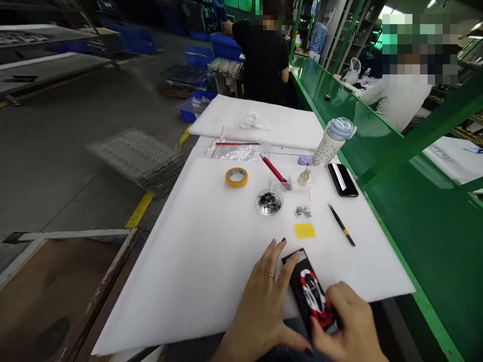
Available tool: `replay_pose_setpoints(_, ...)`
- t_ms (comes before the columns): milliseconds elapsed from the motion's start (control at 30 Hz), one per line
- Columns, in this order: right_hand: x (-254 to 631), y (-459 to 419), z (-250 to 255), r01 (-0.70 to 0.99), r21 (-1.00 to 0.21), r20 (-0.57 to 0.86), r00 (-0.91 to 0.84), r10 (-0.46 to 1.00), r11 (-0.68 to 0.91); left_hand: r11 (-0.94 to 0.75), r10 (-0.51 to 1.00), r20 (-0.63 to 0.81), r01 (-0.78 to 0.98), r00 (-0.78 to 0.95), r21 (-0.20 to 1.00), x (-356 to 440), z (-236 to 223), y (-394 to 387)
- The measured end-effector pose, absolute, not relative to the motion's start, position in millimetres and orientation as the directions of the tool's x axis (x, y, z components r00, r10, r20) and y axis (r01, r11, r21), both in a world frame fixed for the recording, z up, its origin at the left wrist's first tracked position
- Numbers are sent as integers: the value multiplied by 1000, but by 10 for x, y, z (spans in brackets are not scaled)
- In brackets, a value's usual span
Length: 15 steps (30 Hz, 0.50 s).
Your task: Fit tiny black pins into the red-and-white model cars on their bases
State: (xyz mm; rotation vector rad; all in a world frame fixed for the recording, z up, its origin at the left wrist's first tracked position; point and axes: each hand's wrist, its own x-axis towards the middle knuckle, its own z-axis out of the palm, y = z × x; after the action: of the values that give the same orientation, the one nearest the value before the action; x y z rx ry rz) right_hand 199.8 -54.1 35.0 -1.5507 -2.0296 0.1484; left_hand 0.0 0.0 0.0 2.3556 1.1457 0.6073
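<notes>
At the near edge of the white foam sheet point(211, 251) that covers the work table, both hands close on a flat black rectangular case with a red and white printed pattern point(310, 290). The left hand point(264, 296), with a gold ring on one finger, lies on the sheet at the case's left side, fingers slightly spread and the fingertips touching its far corner. The right hand point(349, 322) curls over the near right end of the case, thumb and fingers pinching it; its fingertips are mostly hidden, so the exact grip is hard to judge.

Just beyond the case lies a small yellow square pad point(304, 230), and past that a loose heap of tiny dark metal parts point(303, 212). To the left of the heap stands a round clear dish of dark small parts point(269, 202). A black tweezer with a yellow band point(341, 224) lies to the right. Farther off sit a yellow tape roll point(236, 176), a red-handled tool point(274, 171), a black phone point(342, 179) and a dotted bottle with a pale blue lid point(332, 143). A green conveyor belt point(415, 221) runs along the right.
</notes>
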Motion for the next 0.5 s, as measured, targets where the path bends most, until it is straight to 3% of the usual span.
replay_pose_setpoints(67,1878,-489,335,843,-436,342,-168,924,315,-536,803,121,618,584,575,-5,18,5)
replay_pose_setpoints(200,2162,-192,652,688,-651,102,-338,936,320,-515,778,0,639,628,571,17,79,26)
replay_pose_setpoints(267,2326,182,880,684,-625,227,-302,926,376,-522,769,-18,644,638,560,27,112,33)
replay_pose_setpoints(400,2419,1263,1025,815,-412,541,-140,829,407,-540,771,4,650,637,535,23,138,16)
replay_pose_setpoints(500,2342,1953,869,883,-312,561,-128,818,351,-546,784,45,652,620,526,11,121,-5)
